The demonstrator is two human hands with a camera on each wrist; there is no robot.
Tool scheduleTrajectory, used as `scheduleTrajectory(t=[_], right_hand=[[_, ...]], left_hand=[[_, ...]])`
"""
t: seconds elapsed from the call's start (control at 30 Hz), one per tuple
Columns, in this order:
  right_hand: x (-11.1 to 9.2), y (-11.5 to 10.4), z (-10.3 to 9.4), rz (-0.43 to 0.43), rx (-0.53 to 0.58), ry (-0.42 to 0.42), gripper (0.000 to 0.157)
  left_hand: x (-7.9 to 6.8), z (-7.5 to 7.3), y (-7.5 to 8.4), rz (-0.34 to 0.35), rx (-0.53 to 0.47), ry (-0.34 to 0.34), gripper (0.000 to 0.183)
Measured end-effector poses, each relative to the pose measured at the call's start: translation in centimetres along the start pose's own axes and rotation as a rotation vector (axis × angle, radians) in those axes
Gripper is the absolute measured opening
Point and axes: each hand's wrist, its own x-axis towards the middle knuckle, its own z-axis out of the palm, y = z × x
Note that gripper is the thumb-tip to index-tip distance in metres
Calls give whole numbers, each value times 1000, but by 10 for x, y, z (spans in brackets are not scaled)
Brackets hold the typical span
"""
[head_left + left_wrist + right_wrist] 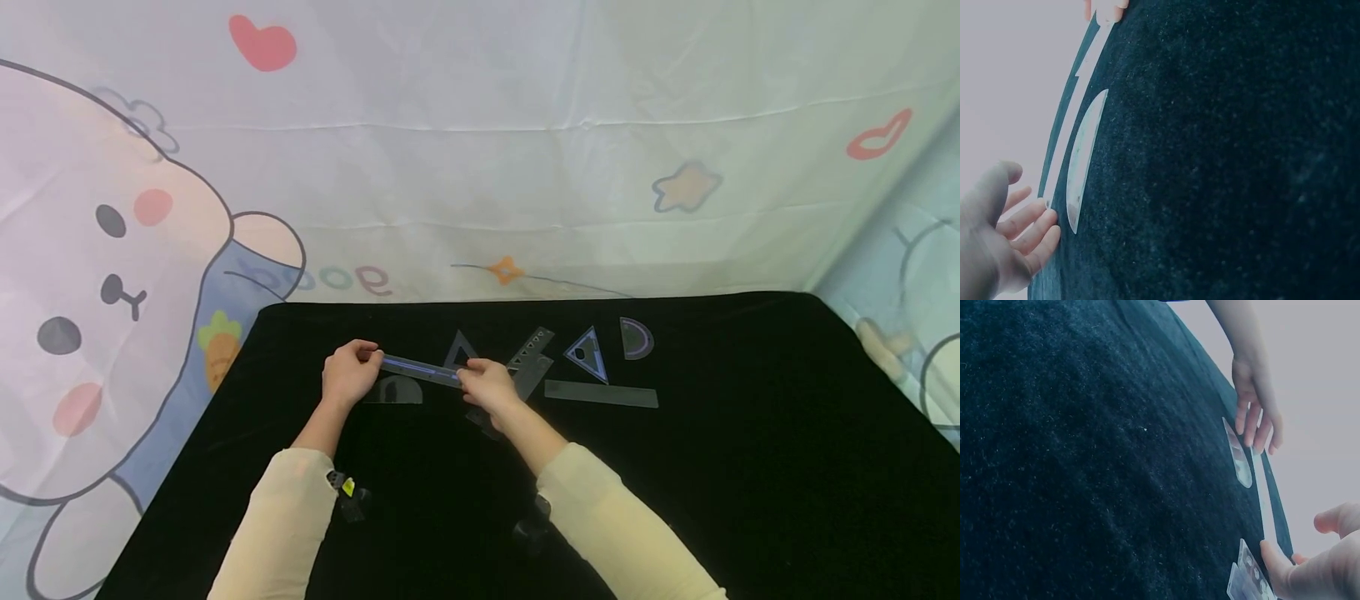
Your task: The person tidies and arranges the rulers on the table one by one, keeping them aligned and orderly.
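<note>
A long clear ruler [420,369] with a blue stripe spans the gap between both hands, slightly tilted. My left hand [350,375] touches its left end with the fingertips; in the left wrist view the thumb [1007,172] stands apart from it. At the other end, the extended fingers of my right hand [491,387] touch the ruler, and the right wrist view shows that thumb [1329,520] held away too. Just in front of the ruler lies a clear protractor [401,390]. Whether the ruler is raised off the cloth I cannot tell.
Behind the ruler lies a clear set square [460,348]. Clear ruler-like strips [531,377] overlap beside the right hand. Farther right are a blue-edged triangle [587,354], a purple-marked protractor [637,339] and a frosted strip [602,394]. Black cloth [750,467] covers the table.
</note>
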Motion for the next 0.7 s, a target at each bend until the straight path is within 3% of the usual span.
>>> scheduleTrajectory(t=[0.5, 0.7], right_hand=[[2, -5, -7, -19, 47, 50, 42], [1, -6, -6, -32, 53, 56, 41]], left_hand=[[0, -1, 2, 51, -11, 71, 32], [-1, -3, 2, 36, -5, 89, 33]])
